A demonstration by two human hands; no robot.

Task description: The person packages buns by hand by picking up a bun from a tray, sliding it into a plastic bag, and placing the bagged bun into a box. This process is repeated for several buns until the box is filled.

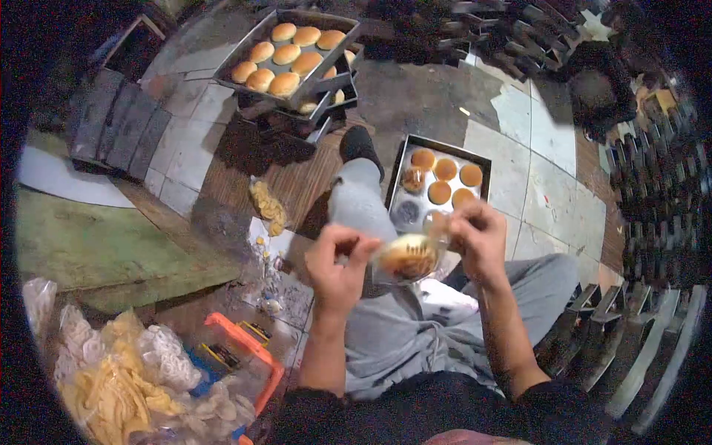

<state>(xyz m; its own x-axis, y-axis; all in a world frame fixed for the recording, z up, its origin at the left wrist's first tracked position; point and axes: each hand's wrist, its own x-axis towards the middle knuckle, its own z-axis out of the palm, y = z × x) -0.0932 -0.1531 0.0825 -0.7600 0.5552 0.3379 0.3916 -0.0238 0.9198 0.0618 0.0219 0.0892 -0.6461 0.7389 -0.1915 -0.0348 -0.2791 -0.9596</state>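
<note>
Between my two hands hangs a bun in a clear printed plastic bag (408, 258), slightly blurred. At its left end, my left hand (337, 263) pinches the bag between thumb and fingers. My right hand (478, 237) grips the upper right end of the same bag, fingers closed. Just beyond, a metal baking tray (485, 159) lies on the floor, with several round browned buns (445, 170) on a pale lining. One bun at the tray's left side looks wrapped. The tray's near edge is partly hidden by my right hand and the bag.
Stacked metal trays (222, 73) of golden buns stand at the upper left. An orange crate (273, 367) and plastic bags of yellow and white ties (119, 378) are at the lower left. Dark metal racks or stacked trays (660, 185) line the right. A small yellow bundle (267, 206) lies beside my leg.
</note>
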